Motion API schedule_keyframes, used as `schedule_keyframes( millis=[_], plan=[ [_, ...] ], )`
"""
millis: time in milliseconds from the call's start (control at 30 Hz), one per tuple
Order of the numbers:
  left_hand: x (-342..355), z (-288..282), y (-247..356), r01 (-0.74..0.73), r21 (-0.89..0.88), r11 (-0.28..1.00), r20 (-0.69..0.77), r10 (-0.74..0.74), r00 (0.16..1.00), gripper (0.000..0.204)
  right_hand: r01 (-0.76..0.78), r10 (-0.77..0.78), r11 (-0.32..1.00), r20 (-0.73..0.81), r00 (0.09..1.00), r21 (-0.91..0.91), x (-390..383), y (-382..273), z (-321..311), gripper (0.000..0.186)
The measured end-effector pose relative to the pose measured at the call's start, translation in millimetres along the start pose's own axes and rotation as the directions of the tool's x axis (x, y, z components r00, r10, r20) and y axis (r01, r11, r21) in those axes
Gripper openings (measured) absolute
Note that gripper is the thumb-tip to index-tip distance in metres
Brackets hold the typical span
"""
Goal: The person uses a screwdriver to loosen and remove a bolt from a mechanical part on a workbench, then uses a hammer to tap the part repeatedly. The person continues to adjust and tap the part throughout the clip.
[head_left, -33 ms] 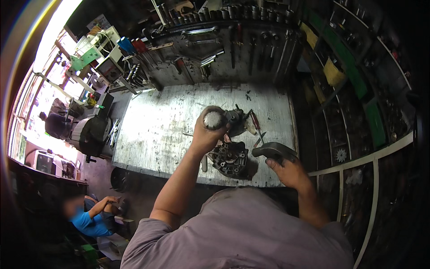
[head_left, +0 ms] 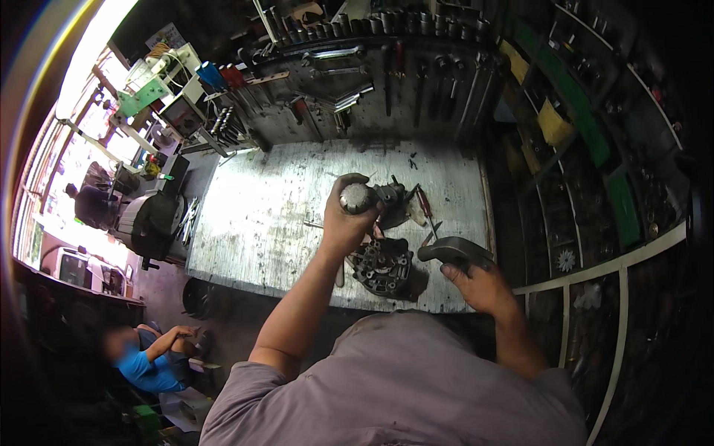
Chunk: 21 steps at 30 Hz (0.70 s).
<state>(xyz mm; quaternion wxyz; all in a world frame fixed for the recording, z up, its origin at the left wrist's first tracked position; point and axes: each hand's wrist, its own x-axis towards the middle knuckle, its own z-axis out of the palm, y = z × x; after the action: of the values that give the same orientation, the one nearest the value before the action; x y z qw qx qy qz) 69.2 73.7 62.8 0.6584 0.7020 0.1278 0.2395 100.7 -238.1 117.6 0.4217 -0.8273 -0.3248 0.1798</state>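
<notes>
My left hand [head_left: 346, 223] is closed around a thick round metal bar [head_left: 358, 198], whose worn silver end faces up. Below it, on the bench, sits a dark round metal housing [head_left: 381, 267] with holes and lugs, like an alternator part. Any contact between bar and housing is hidden. My right hand [head_left: 480, 286] grips a dark, curved, hammer-like tool [head_left: 455, 251], raised to the right of the housing. Its lower part is hidden by the hand. Beyond the housing lies another dark metal part [head_left: 392, 195], and beside it a red-handled screwdriver [head_left: 424, 201].
The worn pale workbench [head_left: 260, 201] ends at a back panel hung with wrenches [head_left: 335, 53]; a row of sockets [head_left: 387, 24] tops it. Shelves [head_left: 580, 271] line the right. A bench grinder-like machine [head_left: 152, 223] stands left. A person in blue [head_left: 152, 368] sits at lower left.
My left hand and the round bar have shifted very slightly to the right. The housing sits a touch nearer to me. My right hand has hardly moved.
</notes>
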Motion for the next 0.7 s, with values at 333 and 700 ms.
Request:
schedule_keyframes(
  millis=[333, 700],
  plan=[
    [-4, 24, -2, -0.101, 0.362, 0.927, -0.109, 0.15, 0.983, 0.052, 0.322, -0.327, 0.922, 0.015, 0.945, -0.216, 74, -93, -58, 0.03],
    [1, 9, 5, -0.161, 0.042, 0.986, 0.274, 0.144, 0.951, 0.037, 0.57, -0.448, 0.658, 0.353, 0.821, -0.491, 125, -114, -49, 0.025]
  ],
)
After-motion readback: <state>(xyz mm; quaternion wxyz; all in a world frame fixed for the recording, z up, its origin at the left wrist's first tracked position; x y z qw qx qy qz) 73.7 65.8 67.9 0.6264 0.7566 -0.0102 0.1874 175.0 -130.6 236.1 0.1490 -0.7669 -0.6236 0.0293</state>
